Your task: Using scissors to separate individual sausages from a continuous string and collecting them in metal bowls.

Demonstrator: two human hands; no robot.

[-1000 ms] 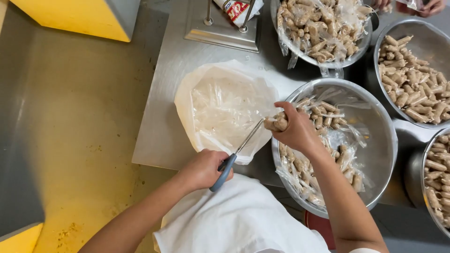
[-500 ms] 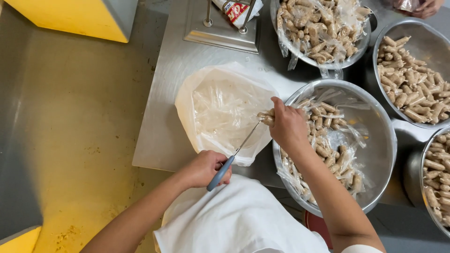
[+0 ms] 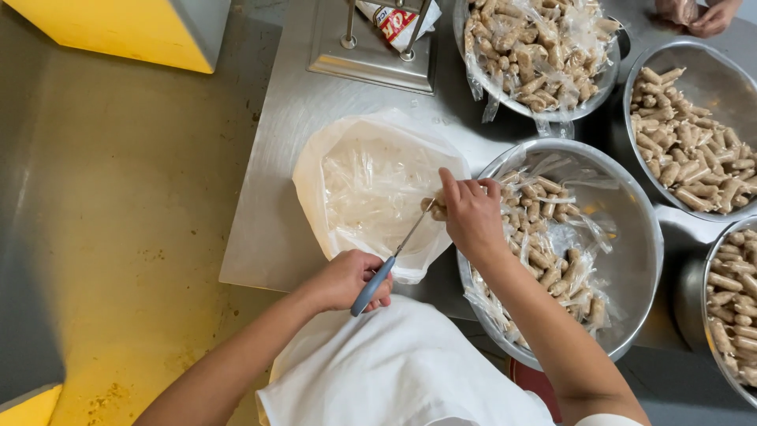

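My left hand (image 3: 347, 280) grips blue-handled scissors (image 3: 390, 260), their thin blades reaching up to a tan wrapped piece (image 3: 436, 207). My right hand (image 3: 471, 213) pinches that piece at the left rim of a steel bowl (image 3: 646, 260), which holds several tan pieces in clear wrappers. Just left of both hands lies an open white plastic bag (image 3: 371, 185) full of crumpled clear wrappers, resting on the steel table (image 3: 272, 205).
Three more steel bowls of tan pieces stand at the top (image 3: 536, 47), top right (image 3: 694, 134) and right edge (image 3: 733, 300). A metal stand base (image 3: 371, 59) is at the table's back. Another person's hands (image 3: 698, 12) show at top right. Yellow floor (image 3: 134, 237) lies left.
My right hand has carried the wrapped piece leftwards from over the bowl to the bag's edge. The scissors' blades have closed in on the piece. My left hand stays put.
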